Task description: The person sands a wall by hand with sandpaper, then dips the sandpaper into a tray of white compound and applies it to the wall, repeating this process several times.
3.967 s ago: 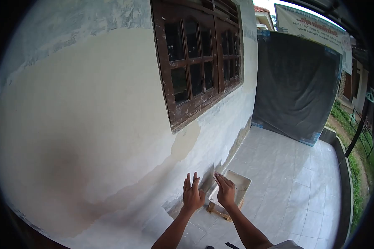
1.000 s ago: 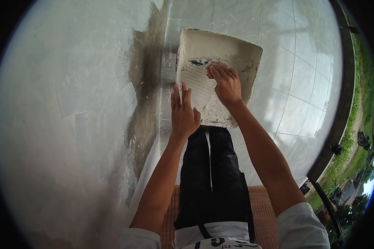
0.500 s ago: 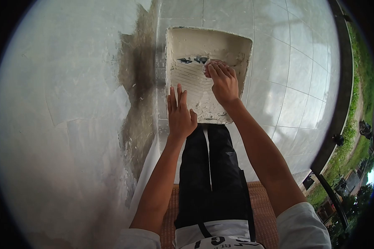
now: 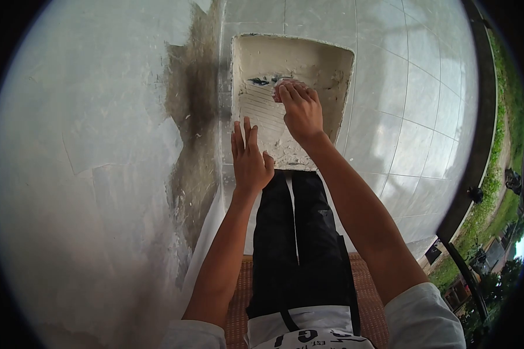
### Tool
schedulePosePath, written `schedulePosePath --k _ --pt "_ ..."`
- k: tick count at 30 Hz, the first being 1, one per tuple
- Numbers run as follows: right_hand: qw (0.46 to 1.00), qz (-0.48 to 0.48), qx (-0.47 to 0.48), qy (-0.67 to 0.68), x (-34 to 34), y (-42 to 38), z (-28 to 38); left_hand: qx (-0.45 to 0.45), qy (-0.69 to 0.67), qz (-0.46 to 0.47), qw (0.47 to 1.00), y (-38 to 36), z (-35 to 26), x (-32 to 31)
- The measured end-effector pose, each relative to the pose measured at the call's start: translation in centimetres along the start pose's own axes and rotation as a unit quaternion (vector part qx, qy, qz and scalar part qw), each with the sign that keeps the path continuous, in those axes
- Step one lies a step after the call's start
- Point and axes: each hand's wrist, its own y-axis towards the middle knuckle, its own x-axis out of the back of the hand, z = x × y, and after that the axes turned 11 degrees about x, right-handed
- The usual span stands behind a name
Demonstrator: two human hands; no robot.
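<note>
Head view looks straight down: a wall (image 4: 99, 174), patchy and skimmed pale with a dark bare strip near its foot, fills the left side, and a tiled floor (image 4: 413, 116) runs off to the right. On the floor against the wall sits a tray (image 4: 332, 75), ribbed on its near slope and smeared with white filler. The person's legs (image 4: 297, 244) in dark trousers stretch toward it.

Right hand (image 4: 301, 113) is inside the tray, fingers together and pressed down on a small pale pad (image 4: 282, 86), seemingly clamped over it, near the tray's middle. Left hand (image 4: 249, 160) holds nothing, fingers straight and close together, hovering at the tray's near left corner.

Judging by this, the step is loading the pad with filler. The next move would call for a firm lift without dripping.
</note>
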Motion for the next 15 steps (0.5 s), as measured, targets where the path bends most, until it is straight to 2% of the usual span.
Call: schedulePosePath --k 2,4,6,12,15 --pt "1.0 -0.027 0.009 -0.013 0.1 -1.8 1.4 0.006 -0.003 -0.003 1.0 -0.2 0.0 0.2" --pt "1.0 -0.01 0.021 -0.014 -0.1 -4.7 2.7 0.005 -0.029 -0.009 1.0 -0.4 0.0 0.3" --pt "0.999 -0.01 0.005 0.053 1.2 -5.8 4.0 0.005 -0.034 -0.02 0.999 -0.5 0.0 0.5" --pt "0.998 -0.063 -0.014 0.018 1.9 -2.1 0.9 0.013 -0.024 -0.016 1.0 -0.9 0.5 0.9" --pt "1.0 -0.024 -0.009 -0.003 0.5 -3.1 1.5 0.009 -0.01 -0.016 1.0 -1.1 0.9 0.6"
